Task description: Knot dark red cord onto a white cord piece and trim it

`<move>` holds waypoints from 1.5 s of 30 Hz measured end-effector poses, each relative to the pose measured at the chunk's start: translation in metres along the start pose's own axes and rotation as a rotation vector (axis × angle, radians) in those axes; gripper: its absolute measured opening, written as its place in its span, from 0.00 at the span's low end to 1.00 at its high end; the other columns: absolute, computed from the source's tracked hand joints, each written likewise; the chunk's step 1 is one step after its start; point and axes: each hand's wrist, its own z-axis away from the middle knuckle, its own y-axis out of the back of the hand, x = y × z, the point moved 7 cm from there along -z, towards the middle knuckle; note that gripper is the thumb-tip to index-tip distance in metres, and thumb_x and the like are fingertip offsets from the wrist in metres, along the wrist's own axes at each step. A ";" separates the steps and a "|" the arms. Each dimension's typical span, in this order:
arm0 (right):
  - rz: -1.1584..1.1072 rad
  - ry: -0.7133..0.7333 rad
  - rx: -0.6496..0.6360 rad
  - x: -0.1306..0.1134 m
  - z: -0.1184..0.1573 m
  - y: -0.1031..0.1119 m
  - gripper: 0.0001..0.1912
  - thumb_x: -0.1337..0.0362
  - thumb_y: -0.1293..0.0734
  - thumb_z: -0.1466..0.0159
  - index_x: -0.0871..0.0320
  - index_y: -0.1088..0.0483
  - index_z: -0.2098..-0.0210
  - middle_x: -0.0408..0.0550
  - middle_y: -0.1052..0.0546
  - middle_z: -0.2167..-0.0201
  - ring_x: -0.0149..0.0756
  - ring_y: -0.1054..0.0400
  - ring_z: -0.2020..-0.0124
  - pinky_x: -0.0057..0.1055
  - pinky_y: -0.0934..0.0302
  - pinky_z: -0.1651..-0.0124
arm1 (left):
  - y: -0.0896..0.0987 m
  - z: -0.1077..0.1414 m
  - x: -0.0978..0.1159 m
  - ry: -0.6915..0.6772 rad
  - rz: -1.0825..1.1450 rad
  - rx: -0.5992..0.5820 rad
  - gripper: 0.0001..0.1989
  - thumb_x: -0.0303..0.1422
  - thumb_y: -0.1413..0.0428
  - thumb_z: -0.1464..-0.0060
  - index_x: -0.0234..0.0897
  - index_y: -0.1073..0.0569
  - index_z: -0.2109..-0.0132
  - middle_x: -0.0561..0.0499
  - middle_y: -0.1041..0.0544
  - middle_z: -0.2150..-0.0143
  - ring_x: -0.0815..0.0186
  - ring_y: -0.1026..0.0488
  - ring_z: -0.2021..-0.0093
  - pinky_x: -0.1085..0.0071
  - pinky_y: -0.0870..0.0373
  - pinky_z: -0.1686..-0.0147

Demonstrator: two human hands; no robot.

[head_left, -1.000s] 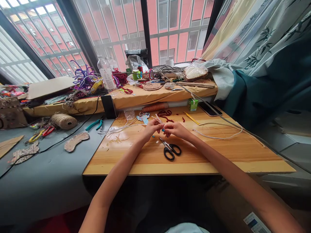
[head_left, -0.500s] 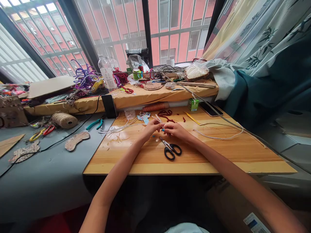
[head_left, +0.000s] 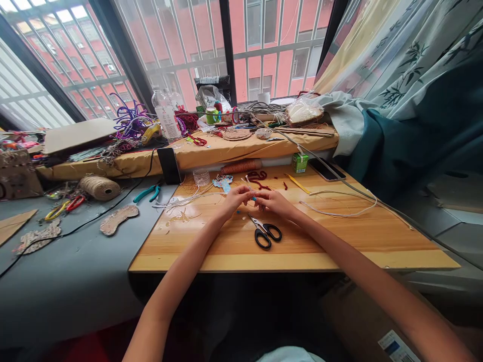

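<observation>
My left hand is closed in a pinch, and thin white cord sticks up beyond its fingers. My right hand meets it fingertip to fingertip, pinching a small blue bead-like piece. Fingers partly cover that piece, so whether the cord passes through it is hidden. Just below the hands, black-handled scissors lie on the wooden board, blades slightly apart. Another tiny blue piece rests near my left hand. Behind the hands are a blue patterned cutout and dark red yarn.
A clear cup, a spool of orange-brown thread, a green box and a phone line the board's back. Loose white cord curves at right. Teal pliers and a twine roll lie left.
Both hands stay nearly in place with small finger movements. The blue piece has shifted slightly up between the fingertips, and the white cord above my left hand has changed its angle.
</observation>
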 end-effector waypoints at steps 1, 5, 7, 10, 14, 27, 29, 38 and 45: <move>0.011 -0.003 0.018 0.001 0.000 0.001 0.15 0.58 0.42 0.43 0.63 0.32 0.68 0.44 0.33 0.79 0.27 0.39 0.78 0.25 0.44 0.75 | 0.001 0.000 0.000 -0.007 -0.011 0.013 0.13 0.40 0.45 0.58 0.32 0.34 0.76 0.57 0.37 0.82 0.76 0.42 0.80 0.78 0.46 0.79; -0.024 -0.033 0.066 0.005 -0.002 0.005 0.14 0.59 0.41 0.45 0.64 0.31 0.70 0.44 0.32 0.82 0.28 0.37 0.79 0.25 0.43 0.76 | 0.001 -0.001 0.001 -0.022 -0.010 0.035 0.13 0.39 0.45 0.57 0.32 0.34 0.76 0.55 0.35 0.80 0.77 0.41 0.81 0.78 0.45 0.80; -0.075 -0.061 0.087 0.008 -0.003 0.007 0.13 0.59 0.40 0.46 0.63 0.31 0.71 0.44 0.31 0.81 0.28 0.37 0.80 0.25 0.42 0.76 | 0.001 -0.001 0.001 -0.015 0.006 0.060 0.12 0.39 0.45 0.57 0.33 0.34 0.74 0.55 0.34 0.79 0.77 0.41 0.81 0.78 0.45 0.81; -0.147 -0.103 0.109 0.013 -0.004 0.008 0.13 0.58 0.38 0.47 0.63 0.32 0.73 0.45 0.30 0.81 0.28 0.36 0.80 0.25 0.41 0.76 | 0.002 -0.001 0.002 -0.008 0.013 0.077 0.12 0.39 0.45 0.57 0.33 0.33 0.74 0.55 0.34 0.80 0.77 0.41 0.82 0.78 0.45 0.81; -0.210 -0.125 0.114 0.016 -0.004 0.007 0.14 0.56 0.35 0.49 0.63 0.31 0.73 0.45 0.30 0.81 0.28 0.36 0.79 0.25 0.40 0.75 | 0.001 -0.001 0.002 -0.014 -0.023 0.062 0.13 0.39 0.46 0.56 0.32 0.32 0.77 0.55 0.34 0.80 0.77 0.41 0.82 0.78 0.45 0.81; -0.317 -0.191 0.172 0.026 -0.004 0.009 0.17 0.54 0.32 0.53 0.64 0.31 0.74 0.46 0.28 0.81 0.27 0.35 0.81 0.25 0.40 0.76 | 0.007 0.000 0.004 -0.017 0.085 0.184 0.15 0.41 0.45 0.59 0.32 0.33 0.71 0.55 0.31 0.78 0.78 0.43 0.86 0.77 0.46 0.84; -0.329 -0.202 0.185 0.027 -0.004 0.009 0.17 0.54 0.32 0.52 0.63 0.31 0.74 0.46 0.28 0.81 0.27 0.36 0.81 0.25 0.40 0.76 | 0.007 0.000 0.003 -0.018 0.095 0.181 0.15 0.43 0.46 0.57 0.32 0.33 0.71 0.53 0.30 0.76 0.78 0.42 0.86 0.77 0.45 0.84; -0.340 -0.252 0.184 0.031 -0.003 0.006 0.16 0.54 0.34 0.50 0.63 0.34 0.75 0.45 0.29 0.80 0.25 0.36 0.81 0.23 0.40 0.77 | 0.010 -0.001 -0.002 -0.019 0.050 0.207 0.15 0.43 0.48 0.55 0.32 0.33 0.71 0.52 0.29 0.76 0.78 0.42 0.86 0.77 0.46 0.85; -0.213 -0.212 0.115 0.022 -0.001 0.001 0.17 0.51 0.37 0.48 0.62 0.35 0.75 0.44 0.30 0.82 0.26 0.38 0.83 0.23 0.43 0.80 | 0.001 -0.001 -0.002 -0.009 -0.010 0.098 0.13 0.40 0.46 0.56 0.31 0.32 0.74 0.55 0.34 0.80 0.77 0.42 0.84 0.78 0.46 0.83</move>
